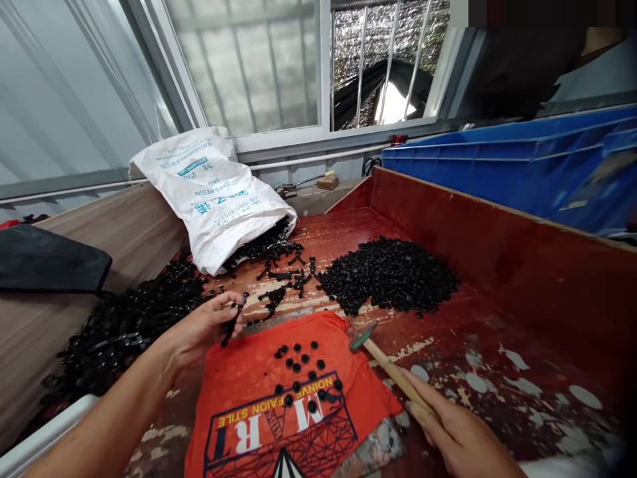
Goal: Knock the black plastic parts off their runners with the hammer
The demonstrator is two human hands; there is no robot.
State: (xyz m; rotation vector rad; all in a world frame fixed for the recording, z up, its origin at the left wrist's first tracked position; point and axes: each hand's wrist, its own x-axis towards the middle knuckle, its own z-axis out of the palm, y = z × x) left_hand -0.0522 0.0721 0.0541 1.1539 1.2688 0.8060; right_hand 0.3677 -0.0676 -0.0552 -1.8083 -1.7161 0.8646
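Observation:
My left hand (219, 325) pinches a slim black plastic piece (235, 320) just above the left corner of an orange printed cloth (239, 372). Fingers of my right hand (448, 425) wrap the wooden handle of a small hammer (398, 375). Its green-and-grey head points left, over the cloth's right edge. Several small round black caps (297, 367) lie scattered on the cloth between my hands. Beyond the cloth, a heap of small black parts (391, 273) rests on the red tabletop (478, 325).
A white resin sack (213, 189) lies with its mouth open, black pieces spilling out. Another pile of black pieces (129, 325) spreads along the left board. A red wooden side board (497, 232) and a blue crate (472, 159) stand at right. Part of another person shows at upper right.

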